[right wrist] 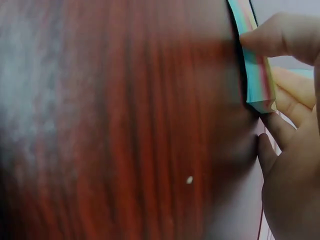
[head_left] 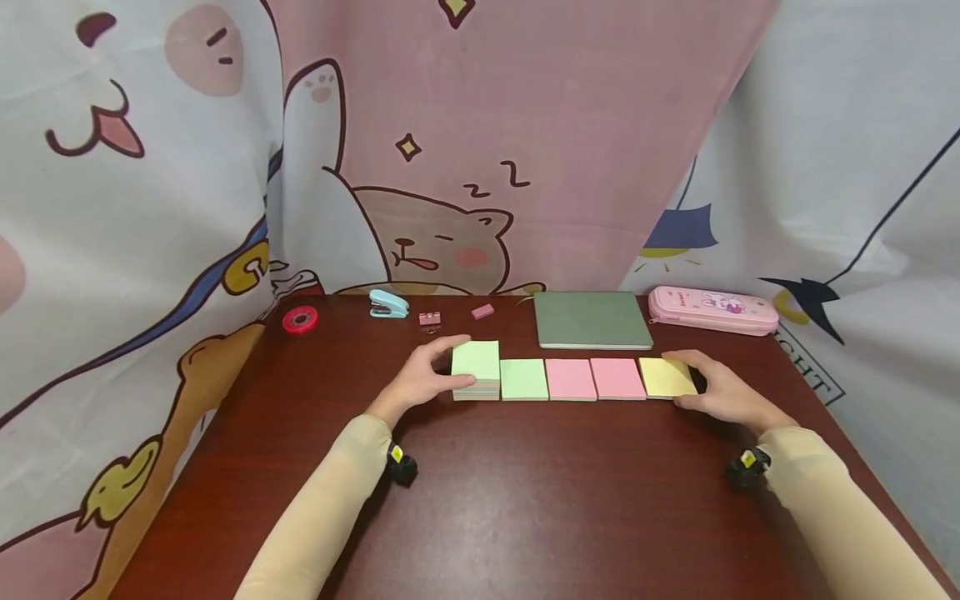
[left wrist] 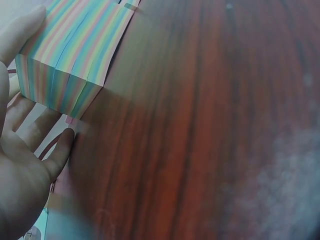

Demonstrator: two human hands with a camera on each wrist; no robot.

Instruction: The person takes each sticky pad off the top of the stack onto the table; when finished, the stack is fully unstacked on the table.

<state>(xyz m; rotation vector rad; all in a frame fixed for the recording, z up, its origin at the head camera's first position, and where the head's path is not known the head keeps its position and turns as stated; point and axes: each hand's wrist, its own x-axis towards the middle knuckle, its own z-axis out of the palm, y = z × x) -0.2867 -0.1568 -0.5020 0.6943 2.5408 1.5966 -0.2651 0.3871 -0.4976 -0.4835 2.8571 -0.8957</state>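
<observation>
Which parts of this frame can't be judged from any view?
- Yellow pad: right edge hidden by the right hand, head view.
- Thick stack: left side covered by the left hand, head view.
- Small pink clip: too small to identify.
- Both wrist views: blurred tabletop.

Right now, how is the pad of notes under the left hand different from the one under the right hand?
The left hand grips a tall stack with a green top sheet; the right hand holds a thin stack with a yellow top. The tall stack ends the row on the left, the thin stack on the right. Both are square, with rainbow-striped edges, on the brown table.
</observation>
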